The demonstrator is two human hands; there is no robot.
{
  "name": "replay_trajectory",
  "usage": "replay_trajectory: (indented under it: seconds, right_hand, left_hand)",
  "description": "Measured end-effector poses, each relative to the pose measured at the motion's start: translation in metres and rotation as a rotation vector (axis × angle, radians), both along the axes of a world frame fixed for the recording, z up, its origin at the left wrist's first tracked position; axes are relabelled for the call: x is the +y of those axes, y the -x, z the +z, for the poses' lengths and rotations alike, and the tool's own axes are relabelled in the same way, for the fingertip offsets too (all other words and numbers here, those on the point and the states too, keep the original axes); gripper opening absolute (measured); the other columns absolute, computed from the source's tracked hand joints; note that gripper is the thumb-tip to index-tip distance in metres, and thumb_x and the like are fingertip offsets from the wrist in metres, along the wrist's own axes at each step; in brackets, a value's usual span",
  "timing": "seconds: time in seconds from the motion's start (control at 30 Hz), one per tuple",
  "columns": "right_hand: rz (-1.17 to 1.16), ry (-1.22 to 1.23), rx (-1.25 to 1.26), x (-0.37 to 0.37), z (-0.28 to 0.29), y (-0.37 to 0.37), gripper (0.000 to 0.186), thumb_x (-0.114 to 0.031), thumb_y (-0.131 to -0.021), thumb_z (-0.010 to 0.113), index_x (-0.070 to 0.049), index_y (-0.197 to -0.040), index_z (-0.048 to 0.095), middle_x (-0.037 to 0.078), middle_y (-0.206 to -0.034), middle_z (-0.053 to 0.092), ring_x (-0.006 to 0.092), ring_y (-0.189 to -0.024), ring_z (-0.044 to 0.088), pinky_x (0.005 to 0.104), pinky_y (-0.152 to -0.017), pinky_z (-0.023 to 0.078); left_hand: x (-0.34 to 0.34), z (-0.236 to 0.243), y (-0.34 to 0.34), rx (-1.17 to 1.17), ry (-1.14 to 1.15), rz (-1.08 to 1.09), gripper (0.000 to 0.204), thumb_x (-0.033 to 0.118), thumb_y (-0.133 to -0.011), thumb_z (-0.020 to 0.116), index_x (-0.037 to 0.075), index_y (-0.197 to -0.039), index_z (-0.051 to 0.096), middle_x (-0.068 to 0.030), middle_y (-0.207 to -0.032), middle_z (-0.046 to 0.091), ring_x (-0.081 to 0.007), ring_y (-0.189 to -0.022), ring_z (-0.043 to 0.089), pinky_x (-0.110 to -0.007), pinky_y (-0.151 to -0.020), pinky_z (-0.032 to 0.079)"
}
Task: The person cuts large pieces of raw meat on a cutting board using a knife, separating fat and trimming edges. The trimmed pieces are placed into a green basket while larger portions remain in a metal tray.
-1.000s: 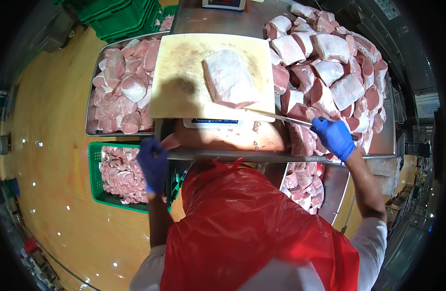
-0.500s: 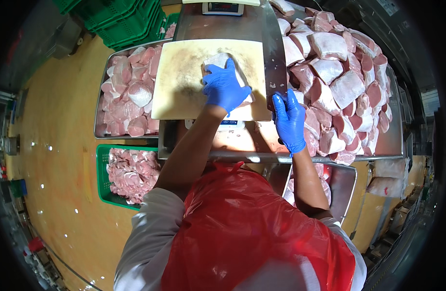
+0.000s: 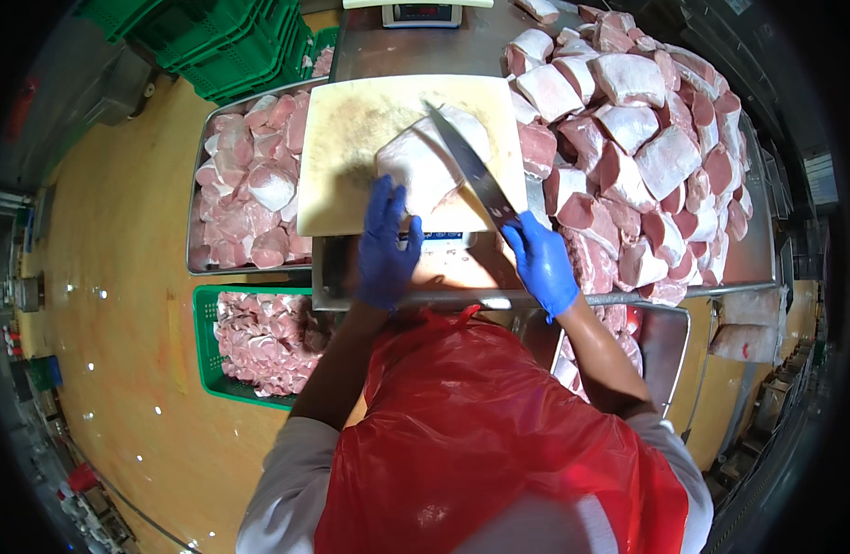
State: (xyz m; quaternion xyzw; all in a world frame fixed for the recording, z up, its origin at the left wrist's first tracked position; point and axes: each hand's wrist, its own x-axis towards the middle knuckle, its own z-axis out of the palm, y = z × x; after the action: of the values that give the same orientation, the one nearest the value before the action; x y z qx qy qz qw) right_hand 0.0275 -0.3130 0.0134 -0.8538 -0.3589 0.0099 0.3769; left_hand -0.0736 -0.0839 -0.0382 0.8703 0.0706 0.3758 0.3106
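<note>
A pale slab of raw meat (image 3: 408, 162), white fatty side up, lies on the cream cutting board (image 3: 332, 120). My right hand (image 3: 547, 268), in a blue glove, is closed round the handle of a long, broad knife (image 3: 471, 162). The blade slants from the board's near right corner across the slab; whether it touches the meat I cannot tell. At the board's near edge is my left hand (image 3: 388, 247), also blue-gloved, with its fingers stretched out and the fingertips at the slab's near left side. It holds nothing.
Many meat pieces are piled on a metal table (image 3: 753, 245) at the right. A metal tray (image 3: 199, 222) of meat stands at the left, above a green crate (image 3: 209, 355) of trimmings. Green crates (image 3: 235, 51) are stacked at the far left. Scales (image 3: 421, 15) stand beyond the board.
My left hand has drawn back from atop the meat to its near side. My right hand has brought the raised knife down and left over the slab, which now shows a broader white face.
</note>
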Motion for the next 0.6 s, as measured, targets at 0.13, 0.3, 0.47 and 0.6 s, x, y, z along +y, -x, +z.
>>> replay_trajectory:
  seconds: [0.13,0.3,0.47,0.6]
  right_hand:
    - [0.140,0.107,-0.105,0.063,0.018,-0.012,0.015,-0.017,-0.099,0.060,-0.004,-0.105,0.057,0.022,-0.091,0.069,0.0437,-0.082,0.066,0.0485,-0.068,0.053]
    - [0.276,0.212,-0.193,0.125,0.031,-0.017,0.018,-0.024,-0.102,0.053,-0.008,-0.110,0.054,0.022,-0.088,0.067,0.0446,-0.074,0.065,0.0509,-0.062,0.052]
    - [0.353,0.350,-0.208,0.076,0.023,-0.020,0.018,-0.020,-0.096,0.060,-0.008,-0.108,0.053,0.019,-0.090,0.068,0.0409,-0.073,0.067,0.0500,-0.062,0.053]
    - [0.370,0.641,-0.217,-0.040,0.022,-0.043,0.018,-0.012,-0.092,0.060,-0.009,-0.107,0.053,0.017,-0.089,0.067,0.0396,-0.072,0.068,0.0467,-0.060,0.054]
  left_hand:
    - [-0.015,-0.004,0.022,0.046,0.046,-0.048,0.040,0.003,-0.088,0.066,0.002,-0.128,0.058,-0.0208,-0.134,0.058,-0.0397,-0.120,0.060,-0.044,-0.099,0.052]
    - [-0.004,0.001,0.043,0.068,0.121,0.042,0.020,0.003,-0.087,0.066,0.004,-0.107,0.070,-0.0164,-0.108,0.069,-0.0353,-0.098,0.069,-0.042,-0.085,0.057]
    - [0.014,-0.001,0.065,0.052,0.152,0.231,0.020,0.003,-0.086,0.067,0.006,-0.105,0.072,-0.0153,-0.102,0.070,-0.0333,-0.089,0.070,-0.041,-0.078,0.057]
    - [0.030,-0.001,0.075,-0.034,0.131,0.368,0.022,0.003,-0.087,0.066,0.006,-0.108,0.071,-0.0153,-0.098,0.070,-0.0311,-0.087,0.070,-0.040,-0.076,0.057]
